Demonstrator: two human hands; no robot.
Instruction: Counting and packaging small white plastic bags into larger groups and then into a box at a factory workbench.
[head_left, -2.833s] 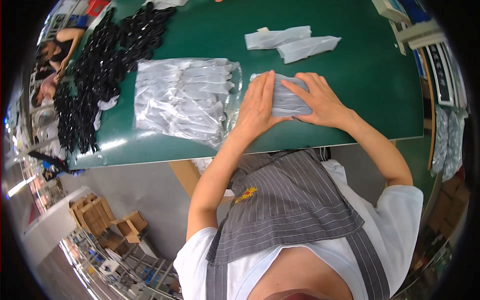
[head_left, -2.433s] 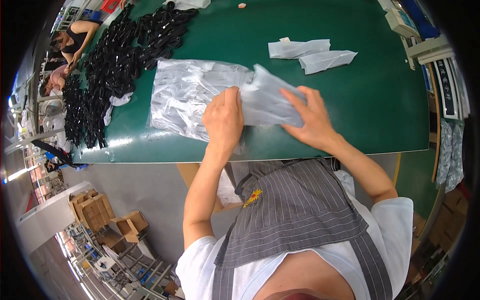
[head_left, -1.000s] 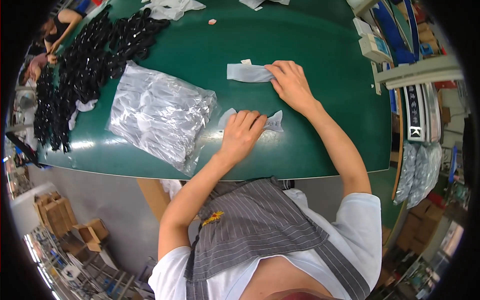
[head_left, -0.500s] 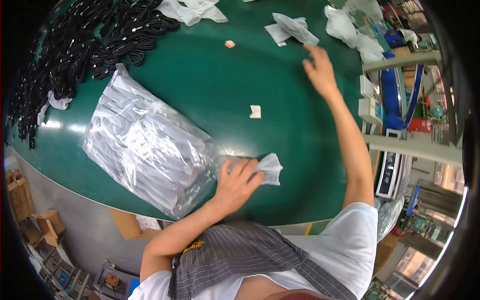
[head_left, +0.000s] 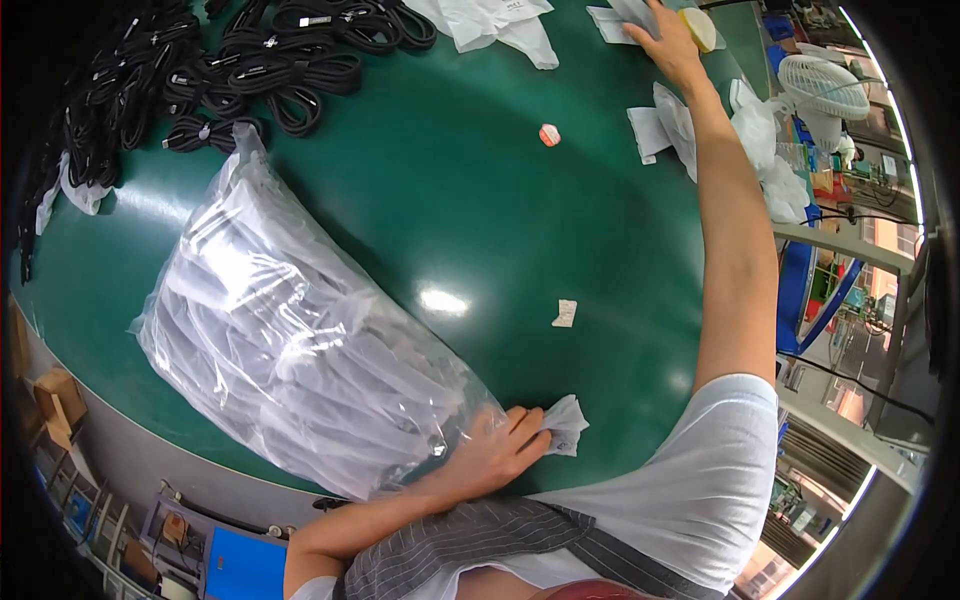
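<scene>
My left hand [head_left: 495,450] is closed over a small white plastic bag [head_left: 568,425] near the table's front edge; its fingers hide part of it. Beside that hand, on the left, lies a large clear plastic bag [head_left: 290,330] packed with long whitish sleeves. My right arm stretches to the far right, where my right hand [head_left: 672,45] spreads its thumb and fingers at a flat white plastic packet [head_left: 612,24]. Its fingertips meet the picture's top edge, and no grip shows. A round pale-yellow thing [head_left: 699,30] is right beside this hand.
Coiled black cables [head_left: 265,75] heap up at the far left of the green table [head_left: 450,200]. White plastic bags [head_left: 490,25] lie at the back, with more packets [head_left: 665,130] by my right forearm. A paper scrap [head_left: 565,313] and an orange-white piece [head_left: 549,135] lie mid-table. A fan [head_left: 825,88] stands right.
My right hand has reached farther away, past the nearer packets to one at the far edge. My left hand stays on the small bag. The whole view has shifted.
</scene>
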